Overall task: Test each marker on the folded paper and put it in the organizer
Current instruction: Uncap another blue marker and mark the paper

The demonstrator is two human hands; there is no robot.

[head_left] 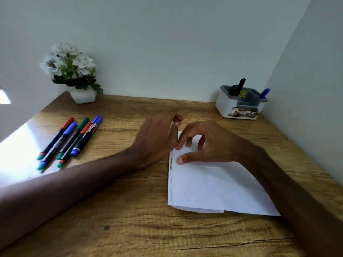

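Two forearms reach in over the near edge of the wooden table [130, 229]. Folded paper [213, 188] lies flat, right of centre, its lower layer sticking out along the near edge. Short ink scribbles run down its left margin; colours too faint to call.

Right hand [207, 143] sits on the paper's far left corner: thumb laid flat on the sheet, fingers arched with tips touching it. Pressing, not gripping. Left hand [157, 134] is just beside that same corner, back turned up, fingers loosely curled, nothing seen in it. Its thumb meets the right hand's forefinger at the paper's edge.

Left of the hands, well apart from the paper: five markers [84, 139] lying side by side on the table, all capped, with red, blue and green caps pointing away.

Far right corner, against the wall: white organizer [235, 108] with a grey insert. Two dark markers [241, 84] stand in its left compartment, and a blue-capped marker [265, 92] in its right one.

Far left: white flower pot [83, 97] with white blooms.
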